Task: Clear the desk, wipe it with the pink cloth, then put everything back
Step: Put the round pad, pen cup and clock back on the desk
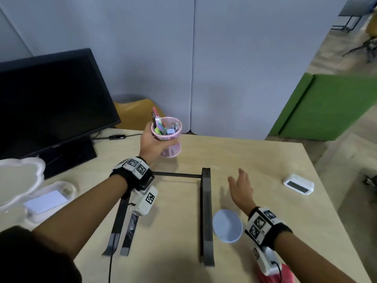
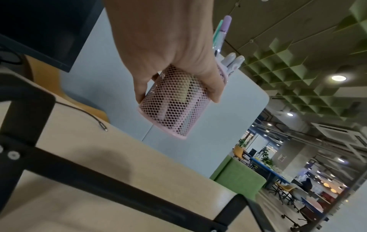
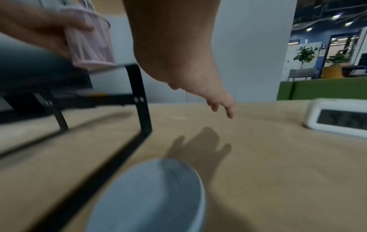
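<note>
My left hand (image 1: 152, 142) (image 2: 168, 51) grips a pink mesh pen holder (image 1: 170, 137) (image 2: 174, 103) (image 3: 89, 42) full of pens and markers, held tilted just above the back of the wooden desk (image 1: 255, 158). My right hand (image 1: 240, 186) (image 3: 190, 75) hovers open over the desk, fingers spread, touching nothing, to the right of a black metal stand (image 1: 206, 211) (image 3: 139, 113). A pale blue bowl (image 1: 227, 225) (image 3: 151, 196) sits just below that hand. The pink cloth (image 1: 273, 276) shows at the desk's near right edge, under my right wrist.
A black monitor (image 1: 51, 103) stands at the back left with a cable (image 1: 118, 137) beside its base. A white mirror (image 1: 18, 178) and white tray (image 1: 49, 201) lie at the left. A white digital clock (image 1: 297, 183) (image 3: 341, 119) sits at the right. Grey partitions back the desk.
</note>
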A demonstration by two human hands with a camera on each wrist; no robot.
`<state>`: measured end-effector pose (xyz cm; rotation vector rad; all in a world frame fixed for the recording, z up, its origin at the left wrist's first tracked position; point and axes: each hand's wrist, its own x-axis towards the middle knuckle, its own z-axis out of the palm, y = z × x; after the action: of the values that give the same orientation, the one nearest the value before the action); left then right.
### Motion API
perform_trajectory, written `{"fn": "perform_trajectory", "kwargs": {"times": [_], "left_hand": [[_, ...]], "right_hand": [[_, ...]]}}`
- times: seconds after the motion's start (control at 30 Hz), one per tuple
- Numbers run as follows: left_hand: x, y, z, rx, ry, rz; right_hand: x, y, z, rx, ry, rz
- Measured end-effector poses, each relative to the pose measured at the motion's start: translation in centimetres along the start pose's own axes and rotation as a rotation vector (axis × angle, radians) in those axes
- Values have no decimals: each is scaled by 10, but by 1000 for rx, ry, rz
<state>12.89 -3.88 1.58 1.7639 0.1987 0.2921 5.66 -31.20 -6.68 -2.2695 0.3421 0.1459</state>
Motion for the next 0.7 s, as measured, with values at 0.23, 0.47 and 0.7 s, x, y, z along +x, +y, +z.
{"fn": "perform_trajectory", "kwargs": {"times": [0.23,0.47,0.7], "left_hand": [[24,-51,12,92,51,-151],[30,-86,17,212,-1,-290],[26,-101,20,275,-74,-332]], "right_hand": [[-12,65,31,-271,-132,117],[-14,69,51,-422,-156,128],[-15,74,55,-487,-154,117]]}}
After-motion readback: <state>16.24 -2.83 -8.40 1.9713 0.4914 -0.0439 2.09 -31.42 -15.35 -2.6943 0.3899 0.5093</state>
